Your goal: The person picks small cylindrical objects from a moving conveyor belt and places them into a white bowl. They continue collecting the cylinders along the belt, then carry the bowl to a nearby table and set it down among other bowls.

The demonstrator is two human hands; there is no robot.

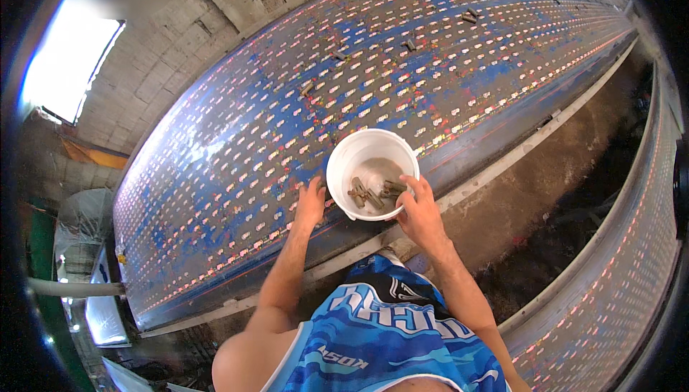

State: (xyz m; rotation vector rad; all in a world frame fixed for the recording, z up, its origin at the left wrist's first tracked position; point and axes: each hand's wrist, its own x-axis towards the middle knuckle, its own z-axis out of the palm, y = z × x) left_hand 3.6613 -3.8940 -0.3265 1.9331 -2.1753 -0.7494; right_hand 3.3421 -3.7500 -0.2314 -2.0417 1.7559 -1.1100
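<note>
A white plastic bucket (337, 166) is in front of me at the near edge of a long table, tilted so that its inside shows. Several short grey-brown pieces, like small bars or tubes, lie in its bottom (367, 194). My right hand (420, 209) grips the bucket's rim on the right, thumb and fingers around it. At the bucket's left side is my left hand (311, 202), its fingers apart and holding nothing; whether it touches the wall I cannot tell.
The long dark table (237, 169) bears rows of small pale printed marks, blue patches and coloured specks. Loose grey-brown pieces (409, 45) lie scattered on it. A similar table (603, 306) stands at the right, across a brown dirt floor (517, 176). A block wall (165, 47) with a bright window rises behind.
</note>
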